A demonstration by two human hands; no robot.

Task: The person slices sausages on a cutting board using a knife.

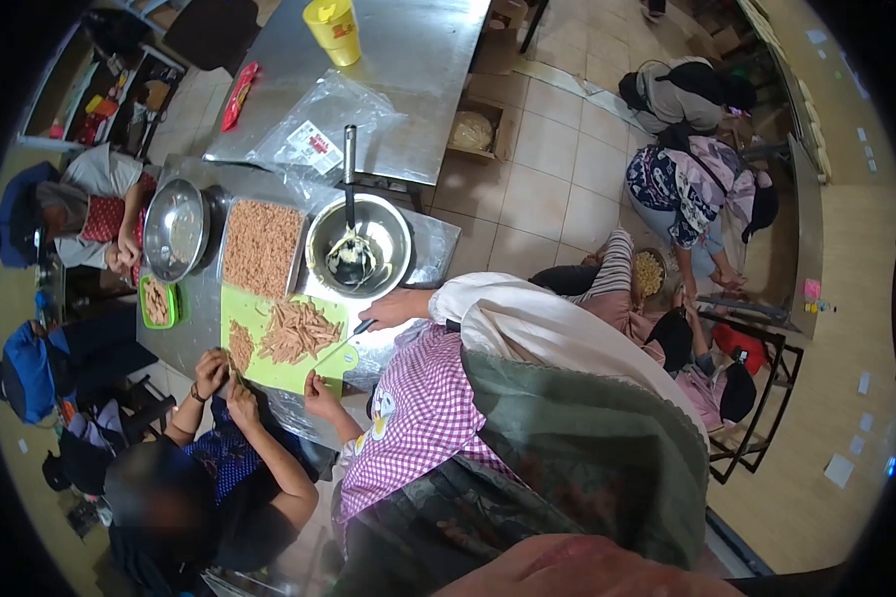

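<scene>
My right hand (394, 308) grips the black handle of a knife (340, 348). Its thin blade slants down over the edge of a light green cutting board (237, 310). At the blade's tip is my left hand (321, 398), fingers drawn together; whether they pinch the tip is too small to tell. On the board lie a heap of pale brown strips (297, 330) and a smaller pile of finely cut bits (240, 345). Just beyond my right hand stands a steel bowl (400, 249) with a long-handled whisk (349, 189) and pale residue inside.
A tray of brown crumbly pieces (263, 247), a steel basin (176, 231) and a green-rimmed box (157, 301) share the table. Across the board, a co-worker's hands (224, 383) are close. A yellow cup (333, 32) and plastic bag (329, 114) sit on another table. Several people work around.
</scene>
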